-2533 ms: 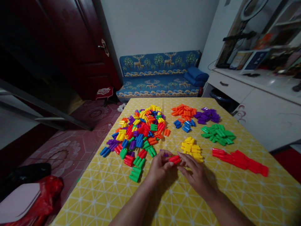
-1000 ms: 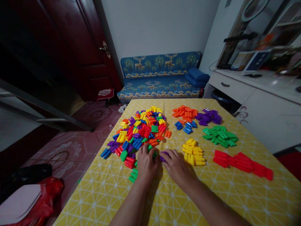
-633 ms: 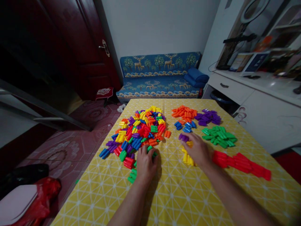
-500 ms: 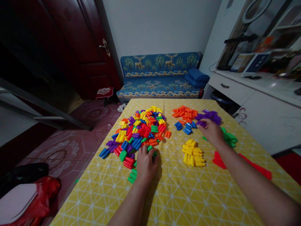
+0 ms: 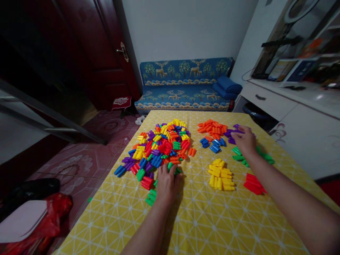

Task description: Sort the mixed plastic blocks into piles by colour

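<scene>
A big mixed heap of bullet-shaped plastic building blocks (image 5: 162,145) in several colours lies on the left part of the table. My left hand (image 5: 168,184) rests at its near right edge, fingers curled around a green block (image 5: 177,171) that shows between thumb and forefinger. On the right, my right hand (image 5: 245,141) is over the purple pile (image 5: 230,134), thumb and fingers apart, hiding part of it. Around this hand lie single-colour groups: orange blocks (image 5: 211,128), blue blocks (image 5: 215,145), green blocks (image 5: 238,156), yellow blocks (image 5: 221,176) and red blocks (image 5: 253,183).
A yellow patterned cloth (image 5: 196,219) covers the table. Beyond stands a blue sofa (image 5: 183,92) with deer on its cover. A white cabinet (image 5: 297,131) is at the right. On the floor to the left are a red bag (image 5: 57,216) and a metal frame (image 5: 66,127).
My right hand has moved right and farther away over the purple pile, and its fingers have parted from the purple block. My left hand stays by the heap. The view has shifted slightly.
</scene>
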`<state>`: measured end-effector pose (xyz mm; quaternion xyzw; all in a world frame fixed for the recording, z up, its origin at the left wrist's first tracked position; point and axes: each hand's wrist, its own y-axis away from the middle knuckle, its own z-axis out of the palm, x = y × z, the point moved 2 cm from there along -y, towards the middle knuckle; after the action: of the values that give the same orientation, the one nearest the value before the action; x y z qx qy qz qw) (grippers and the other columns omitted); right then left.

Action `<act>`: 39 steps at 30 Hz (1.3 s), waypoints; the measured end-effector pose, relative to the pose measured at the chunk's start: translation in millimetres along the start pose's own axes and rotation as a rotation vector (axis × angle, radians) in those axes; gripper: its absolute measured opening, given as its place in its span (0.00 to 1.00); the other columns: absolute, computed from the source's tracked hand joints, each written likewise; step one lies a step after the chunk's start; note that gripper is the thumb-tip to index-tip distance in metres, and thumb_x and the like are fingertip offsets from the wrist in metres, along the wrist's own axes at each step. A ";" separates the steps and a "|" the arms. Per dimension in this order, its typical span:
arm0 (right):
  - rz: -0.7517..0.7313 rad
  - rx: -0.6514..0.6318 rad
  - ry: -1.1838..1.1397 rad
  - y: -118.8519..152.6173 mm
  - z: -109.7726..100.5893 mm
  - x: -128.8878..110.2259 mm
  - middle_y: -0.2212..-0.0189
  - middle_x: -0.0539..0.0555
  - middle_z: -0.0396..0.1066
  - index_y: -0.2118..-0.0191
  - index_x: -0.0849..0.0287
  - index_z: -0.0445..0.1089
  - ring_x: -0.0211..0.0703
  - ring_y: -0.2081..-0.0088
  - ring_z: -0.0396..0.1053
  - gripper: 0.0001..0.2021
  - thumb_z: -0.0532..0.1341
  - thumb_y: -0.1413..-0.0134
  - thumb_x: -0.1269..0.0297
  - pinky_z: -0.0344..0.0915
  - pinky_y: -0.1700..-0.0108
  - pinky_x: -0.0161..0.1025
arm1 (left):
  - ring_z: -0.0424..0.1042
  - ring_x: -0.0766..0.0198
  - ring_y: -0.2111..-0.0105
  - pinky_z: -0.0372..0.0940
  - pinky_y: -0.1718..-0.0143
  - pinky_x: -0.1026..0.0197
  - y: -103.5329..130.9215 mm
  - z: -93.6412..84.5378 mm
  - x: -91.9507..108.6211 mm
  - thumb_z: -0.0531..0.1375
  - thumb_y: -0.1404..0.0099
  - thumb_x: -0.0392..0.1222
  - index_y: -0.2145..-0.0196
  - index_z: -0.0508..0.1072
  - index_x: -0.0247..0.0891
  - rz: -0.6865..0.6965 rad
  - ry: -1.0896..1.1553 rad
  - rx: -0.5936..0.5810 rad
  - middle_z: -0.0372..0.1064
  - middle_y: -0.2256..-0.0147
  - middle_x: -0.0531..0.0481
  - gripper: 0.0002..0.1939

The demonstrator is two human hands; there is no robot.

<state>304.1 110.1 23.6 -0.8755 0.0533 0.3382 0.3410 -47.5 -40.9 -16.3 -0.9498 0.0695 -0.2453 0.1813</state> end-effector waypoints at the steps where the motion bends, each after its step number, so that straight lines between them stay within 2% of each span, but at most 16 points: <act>1: 0.043 -0.027 -0.098 18.8 3.9 -14.7 0.54 0.71 0.71 0.48 0.71 0.64 0.50 0.62 0.75 0.24 0.61 0.48 0.60 0.70 0.65 0.42 | 0.62 0.52 0.53 0.63 0.52 0.51 -0.7 0.4 -0.2 0.56 0.33 0.45 0.50 0.73 0.42 -0.006 -0.012 -0.001 0.64 0.55 0.43 0.16; 4: 0.048 -0.240 -0.367 86.6 12.7 -67.9 0.52 0.63 0.72 0.48 0.60 0.64 0.47 0.60 0.75 0.21 0.60 0.47 0.59 0.72 0.63 0.43 | 0.63 0.52 0.56 0.63 0.54 0.53 -2.4 -0.3 0.4 0.52 0.31 0.47 0.51 0.73 0.41 -0.025 -0.049 -0.009 0.65 0.58 0.42 0.17; 7: -0.045 -0.396 -0.406 151.6 10.9 -118.3 0.55 0.58 0.72 0.52 0.57 0.68 0.45 0.58 0.73 0.15 0.59 0.45 0.64 0.72 0.60 0.42 | 0.63 0.53 0.57 0.62 0.56 0.53 -3.5 -2.2 2.3 0.50 0.30 0.48 0.52 0.75 0.43 -0.031 -0.081 -0.009 0.65 0.59 0.42 0.17; 9: -0.078 -0.438 -0.414 182.5 5.8 -142.8 0.56 0.57 0.73 0.53 0.56 0.69 0.44 0.58 0.73 0.13 0.58 0.45 0.67 0.72 0.60 0.42 | 0.63 0.53 0.57 0.61 0.57 0.54 -4.1 -3.4 3.0 0.50 0.30 0.50 0.54 0.75 0.44 -0.039 -0.104 -0.006 0.66 0.60 0.43 0.17; 12: -0.086 -0.505 -0.379 208.1 0.4 -165.0 0.58 0.54 0.73 0.51 0.52 0.67 0.43 0.61 0.74 0.16 0.57 0.46 0.71 0.73 0.62 0.41 | 0.64 0.53 0.58 0.61 0.58 0.55 -5.0 -4.9 3.2 0.50 0.30 0.50 0.55 0.76 0.44 -0.046 -0.115 -0.018 0.66 0.62 0.43 0.17; 16: -0.088 -0.560 -0.314 220.1 8.9 -173.3 0.50 0.57 0.70 0.42 0.51 0.61 0.44 0.61 0.74 0.27 0.57 0.49 0.74 0.75 0.66 0.41 | 0.67 0.57 0.63 0.61 0.62 0.58 -4.9 -4.7 4.0 0.46 0.29 0.49 0.59 0.77 0.43 0.006 -0.009 -0.130 0.68 0.66 0.45 0.20; 18: -0.105 -0.519 -0.305 222.3 17.5 -171.5 0.46 0.60 0.67 0.40 0.53 0.59 0.47 0.55 0.73 0.31 0.57 0.53 0.76 0.75 0.62 0.43 | 0.69 0.59 0.66 0.61 0.64 0.60 -4.2 -4.0 4.2 0.46 0.28 0.50 0.60 0.77 0.42 0.018 0.072 -0.186 0.69 0.67 0.46 0.21; 20: -0.116 -0.486 -0.285 223.2 24.8 -167.7 0.46 0.59 0.68 0.41 0.53 0.61 0.50 0.49 0.70 0.32 0.56 0.55 0.78 0.74 0.55 0.46 | 0.71 0.60 0.66 0.62 0.64 0.61 -3.6 -3.9 4.4 0.46 0.29 0.50 0.59 0.77 0.42 0.013 0.188 -0.207 0.71 0.67 0.46 0.21; 24: -0.035 -0.480 -0.312 222.6 30.5 -157.7 0.49 0.56 0.71 0.43 0.51 0.63 0.49 0.48 0.70 0.26 0.57 0.49 0.73 0.70 0.48 0.49 | 0.73 0.59 0.59 0.63 0.57 0.60 -2.9 -6.0 6.5 0.47 0.29 0.48 0.52 0.75 0.43 0.041 0.455 -0.217 0.75 0.59 0.47 0.19; 27: 0.091 -0.487 -0.400 224.1 31.8 -150.9 0.47 0.56 0.70 0.44 0.53 0.63 0.48 0.47 0.70 0.22 0.58 0.45 0.66 0.70 0.47 0.47 | 0.72 0.61 0.67 0.61 0.64 0.61 -2.0 -7.9 6.5 0.49 0.30 0.49 0.45 0.68 0.43 -0.008 0.489 -0.229 0.75 0.67 0.50 0.20; 30: 0.133 -0.496 -0.482 226.3 32.7 -149.1 0.46 0.56 0.69 0.44 0.53 0.63 0.46 0.46 0.68 0.21 0.57 0.44 0.64 0.68 0.45 0.46 | 0.68 0.63 0.73 0.58 0.69 0.63 -1.1 -8.4 5.9 0.49 0.29 0.49 0.42 0.64 0.42 -0.019 0.501 -0.230 0.70 0.74 0.54 0.21; 35: 0.100 -0.512 -0.523 225.8 32.4 -151.1 0.47 0.54 0.69 0.45 0.50 0.64 0.46 0.47 0.68 0.21 0.58 0.45 0.65 0.68 0.46 0.46 | 0.68 0.66 0.74 0.60 0.70 0.64 -1.5 -3.2 5.1 0.52 0.31 0.45 0.42 0.64 0.39 -0.011 0.670 -0.208 0.71 0.71 0.52 0.20; 39: 0.150 -0.493 -0.585 226.5 34.8 -148.2 0.53 0.54 0.71 0.50 0.51 0.66 0.46 0.52 0.71 0.16 0.58 0.45 0.64 0.71 0.50 0.45 | 0.73 0.62 0.64 0.66 0.63 0.62 -3.3 1.4 3.6 0.57 0.34 0.40 0.51 0.71 0.37 -0.034 0.762 -0.100 0.74 0.62 0.45 0.15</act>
<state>97.9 -60.7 -29.1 -0.7913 -0.0653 0.6003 0.0957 -43.6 -38.2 -14.7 -0.7992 0.1279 -0.5800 0.0920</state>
